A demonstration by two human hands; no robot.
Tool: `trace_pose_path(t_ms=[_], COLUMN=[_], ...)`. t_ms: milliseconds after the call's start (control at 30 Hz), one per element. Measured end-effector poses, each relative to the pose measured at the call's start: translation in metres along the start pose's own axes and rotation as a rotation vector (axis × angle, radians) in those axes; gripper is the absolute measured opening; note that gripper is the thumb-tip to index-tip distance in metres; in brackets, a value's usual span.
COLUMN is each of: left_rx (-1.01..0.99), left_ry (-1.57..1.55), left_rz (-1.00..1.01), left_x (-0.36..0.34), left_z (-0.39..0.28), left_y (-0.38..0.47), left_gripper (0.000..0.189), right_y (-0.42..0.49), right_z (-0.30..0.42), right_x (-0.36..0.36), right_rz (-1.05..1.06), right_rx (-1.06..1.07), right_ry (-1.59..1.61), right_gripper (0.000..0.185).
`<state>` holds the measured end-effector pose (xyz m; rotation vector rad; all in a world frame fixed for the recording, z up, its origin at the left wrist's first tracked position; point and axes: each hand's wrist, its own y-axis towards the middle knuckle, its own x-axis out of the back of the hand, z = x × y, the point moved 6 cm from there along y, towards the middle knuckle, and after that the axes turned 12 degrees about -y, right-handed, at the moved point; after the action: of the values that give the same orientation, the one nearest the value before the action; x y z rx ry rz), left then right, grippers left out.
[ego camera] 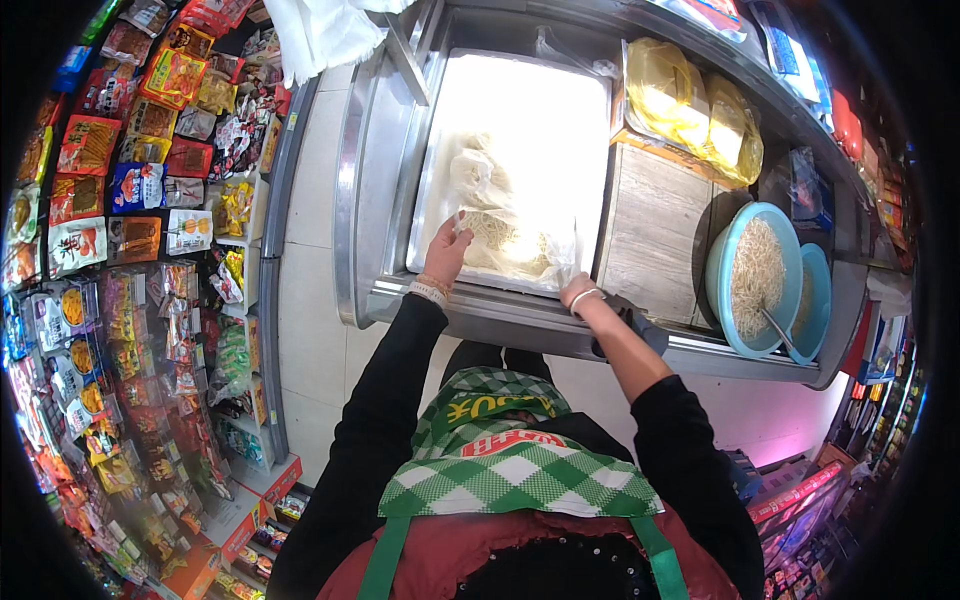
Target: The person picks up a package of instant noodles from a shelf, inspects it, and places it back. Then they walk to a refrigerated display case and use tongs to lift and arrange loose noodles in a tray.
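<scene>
A large white tray (431, 187) lies in a metal-framed display counter before me, its far part washed out by glare. At its near end rest pale, noodle-like strands (491, 232), partly covered by a thin clear plastic sheet or bag (561, 251). My left hand (448, 251) is over the strands' left edge, thumb and fingers pinching the plastic. At the tray's near right corner, my right hand (577, 291) is closed on the bunched plastic; its fingertips are partly hidden.
Right of the tray, yellow plastic bags (690, 105) fill a cardboard box. A light-blue basin (716, 277) of bean sprouts with a metal-handled utensil (778, 328) overlaps a second blue basin (817, 300). The counter's metal front edge (487, 311) runs under my forearms. Snack shelves (274, 225) stand left.
</scene>
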<state>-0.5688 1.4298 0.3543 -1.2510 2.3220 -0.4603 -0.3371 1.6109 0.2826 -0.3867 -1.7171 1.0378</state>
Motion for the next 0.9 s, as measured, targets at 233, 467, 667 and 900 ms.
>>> trace_pose_path(t_ms=[233, 467, 667, 900], left_rx=[0.023, 0.017, -0.044, 0.050], left_ry=[0.063, -0.014, -0.015, 0.166], left_rz=[-0.046, -0.050, 0.015, 0.136], left_x=[0.018, 0.021, 0.009, -0.004], left_z=[0.011, 0.005, -0.003, -0.005], left_y=[-0.003, -0.010, 0.010, 0.009], left_gripper=[0.037, 0.037, 0.055, 0.062], right_y=[0.015, 0.033, -0.068, -0.220], right_z=[0.006, -0.022, -0.066, -0.091], right_x=[-0.003, 0.019, 0.127, 0.205], right_rz=[-0.036, 0.443, -0.063, -0.187], right_rx=[-0.076, -0.061, 0.198, 0.353], right_ry=[0.085, 0.738, 0.120, -0.097], right_gripper=[0.052, 0.004, 0.025, 0.041])
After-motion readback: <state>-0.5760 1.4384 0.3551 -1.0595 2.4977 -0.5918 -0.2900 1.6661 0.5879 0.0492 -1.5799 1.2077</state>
